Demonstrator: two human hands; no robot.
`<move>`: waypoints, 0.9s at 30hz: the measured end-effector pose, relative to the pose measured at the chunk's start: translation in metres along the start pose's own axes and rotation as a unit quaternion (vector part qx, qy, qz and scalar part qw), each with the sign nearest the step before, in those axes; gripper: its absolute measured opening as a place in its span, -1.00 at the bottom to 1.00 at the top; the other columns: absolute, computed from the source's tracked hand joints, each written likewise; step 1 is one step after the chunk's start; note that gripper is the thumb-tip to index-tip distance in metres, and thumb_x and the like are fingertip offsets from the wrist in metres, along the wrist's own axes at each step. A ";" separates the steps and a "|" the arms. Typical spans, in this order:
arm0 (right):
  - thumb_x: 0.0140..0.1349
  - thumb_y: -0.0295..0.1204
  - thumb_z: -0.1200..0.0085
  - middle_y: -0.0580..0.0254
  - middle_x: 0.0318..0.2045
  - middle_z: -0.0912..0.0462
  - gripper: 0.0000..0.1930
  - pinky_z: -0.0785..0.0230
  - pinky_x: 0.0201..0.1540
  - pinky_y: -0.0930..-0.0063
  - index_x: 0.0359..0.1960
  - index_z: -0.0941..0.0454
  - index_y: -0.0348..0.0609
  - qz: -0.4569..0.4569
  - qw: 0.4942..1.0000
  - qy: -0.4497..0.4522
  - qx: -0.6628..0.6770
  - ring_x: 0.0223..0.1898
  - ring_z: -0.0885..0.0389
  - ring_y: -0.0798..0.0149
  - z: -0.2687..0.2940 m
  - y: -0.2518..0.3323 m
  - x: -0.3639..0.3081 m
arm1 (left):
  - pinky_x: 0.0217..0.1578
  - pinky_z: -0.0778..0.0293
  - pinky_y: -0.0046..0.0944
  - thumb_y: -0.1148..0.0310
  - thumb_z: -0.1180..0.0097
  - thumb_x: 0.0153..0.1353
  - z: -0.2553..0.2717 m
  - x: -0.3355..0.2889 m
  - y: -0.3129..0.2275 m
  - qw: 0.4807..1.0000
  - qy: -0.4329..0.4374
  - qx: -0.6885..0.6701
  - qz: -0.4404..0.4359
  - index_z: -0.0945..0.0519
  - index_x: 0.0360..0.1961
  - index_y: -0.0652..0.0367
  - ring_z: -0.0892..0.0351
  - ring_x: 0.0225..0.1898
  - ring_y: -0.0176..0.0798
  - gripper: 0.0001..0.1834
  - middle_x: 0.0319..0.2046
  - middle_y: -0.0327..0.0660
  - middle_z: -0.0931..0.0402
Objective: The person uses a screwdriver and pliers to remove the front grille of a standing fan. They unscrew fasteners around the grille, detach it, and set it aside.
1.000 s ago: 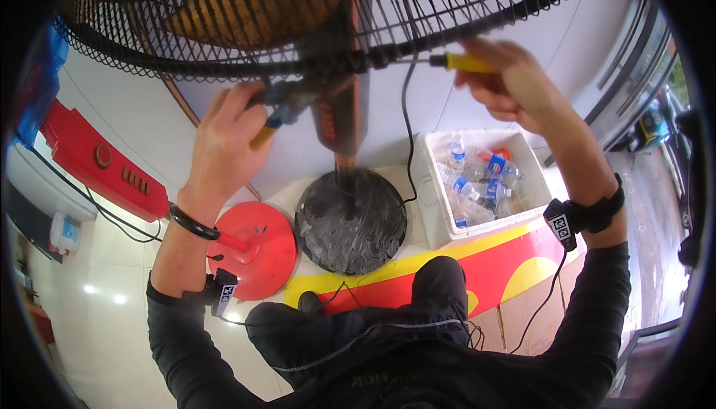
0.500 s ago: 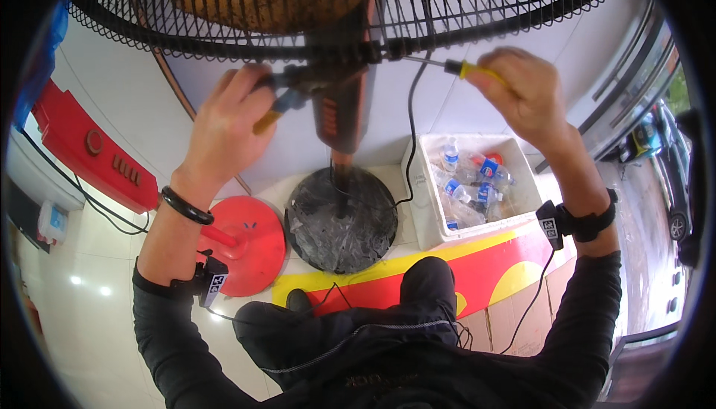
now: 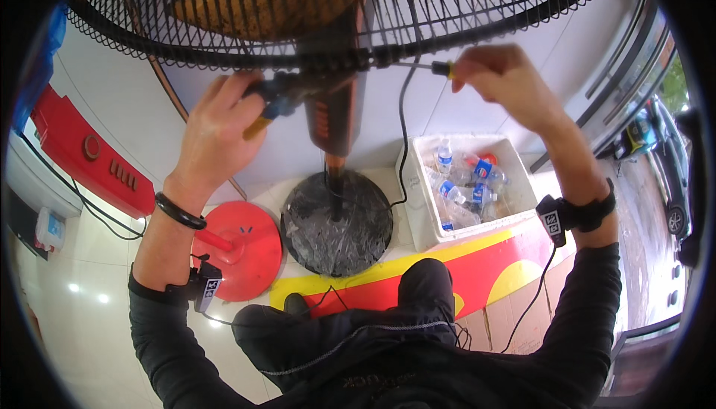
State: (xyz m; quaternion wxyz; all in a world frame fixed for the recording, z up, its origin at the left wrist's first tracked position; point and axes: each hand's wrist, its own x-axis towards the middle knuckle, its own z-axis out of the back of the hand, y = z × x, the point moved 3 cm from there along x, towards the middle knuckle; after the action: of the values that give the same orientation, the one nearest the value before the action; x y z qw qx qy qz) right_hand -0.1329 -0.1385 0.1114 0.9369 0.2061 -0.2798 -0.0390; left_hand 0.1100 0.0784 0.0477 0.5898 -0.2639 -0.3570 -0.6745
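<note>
At the top hangs the wire cage [image 3: 477, 32] of a standing fan, a dusty yellowish blade [image 3: 253, 2] behind its bars. My left hand [image 3: 216, 129] is closed round pliers [image 3: 276, 103] with blue and yellow on the handles; their head reaches the bottom rim of the cage, where dark parts blur together. On the other side my right hand [image 3: 503, 77] grips a screwdriver [image 3: 441, 69], its handle mostly covered by the fingers. The thin shaft points left and meets a fitting on the rim. Below stands the fan's black post [image 3: 332, 122] on a round, scuffed base [image 3: 335, 230].
A white foam box [image 3: 425, 237] with several plastic bottles stands right of the base. At left are a red fan's control column [image 3: 93, 148] and its round red base [image 3: 250, 260]. A black cord [image 3: 403, 125] hangs beside the post. A red and yellow board [image 3: 477, 278] lies in front.
My right hand has shifted slightly left and up, its fingers now covering more of the screwdriver's handle. The pliers remain in my left hand. The whole view has shifted a little.
</note>
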 end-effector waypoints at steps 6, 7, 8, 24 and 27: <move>0.20 -0.33 -0.23 0.26 -0.67 -0.50 -0.82 -0.28 -0.58 0.55 -0.38 -0.63 -0.19 0.272 0.908 -0.148 -0.281 -0.66 -0.44 0.31 -0.010 0.016 -0.010 | -0.16 -0.51 -0.08 0.66 -0.23 -0.24 -0.001 0.002 0.001 1.000 0.006 -0.008 0.002 -0.45 -0.49 0.33 -0.52 -0.08 0.09 -0.77 -0.06 -0.05 -0.51; 0.21 -0.32 -0.22 0.31 -0.70 -0.46 -0.80 -0.22 -0.60 0.58 -0.38 -0.61 -0.22 0.162 0.968 -0.107 -0.157 -0.69 -0.38 0.38 -0.008 0.011 -0.007 | -0.16 -0.51 -0.08 0.66 -0.23 -0.24 -0.001 0.002 0.001 1.000 0.005 -0.010 0.004 -0.45 -0.49 0.33 -0.51 -0.08 0.09 -0.77 -0.06 -0.04 -0.51; 0.21 -0.31 -0.21 0.36 -0.73 -0.42 -0.78 -0.16 -0.63 0.61 -0.39 -0.60 -0.25 0.012 0.998 -0.060 -0.025 -0.72 -0.32 0.45 -0.008 0.003 -0.004 | -0.16 -0.51 -0.07 0.66 -0.23 -0.24 -0.001 0.002 0.001 1.000 0.005 -0.012 0.004 -0.45 -0.49 0.33 -0.51 -0.07 0.09 -0.77 -0.06 -0.03 -0.51; 0.12 -0.45 -0.30 0.13 -0.27 -0.71 -0.77 -0.49 -0.21 0.54 -0.21 -0.68 -0.33 -0.026 0.987 -0.078 0.135 -0.31 -0.65 0.32 -0.003 -0.011 0.007 | -0.16 -0.51 -0.06 0.67 -0.22 -0.27 0.001 0.000 0.001 1.000 0.005 -0.015 0.003 -0.43 -0.52 0.34 -0.51 -0.08 0.11 -0.76 -0.08 0.00 -0.51; 0.08 -0.52 -0.31 0.14 -0.29 -0.70 -0.80 -0.49 -0.26 0.51 -0.26 -0.67 -0.33 -0.015 0.996 -0.083 0.033 -0.34 -0.64 0.27 -0.007 -0.016 0.000 | -0.18 -0.51 -0.07 0.68 -0.21 -0.27 0.001 0.000 0.003 1.000 0.003 -0.019 0.001 -0.43 -0.52 0.34 -0.51 -0.10 0.11 -0.76 -0.08 0.00 -0.51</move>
State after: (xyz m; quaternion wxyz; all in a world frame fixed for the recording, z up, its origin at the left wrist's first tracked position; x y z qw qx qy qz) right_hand -0.1280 -0.1502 0.0995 0.9025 0.2368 -0.3546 -0.0604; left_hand 0.1129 0.0793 0.0486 0.5866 -0.2737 -0.3420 -0.6812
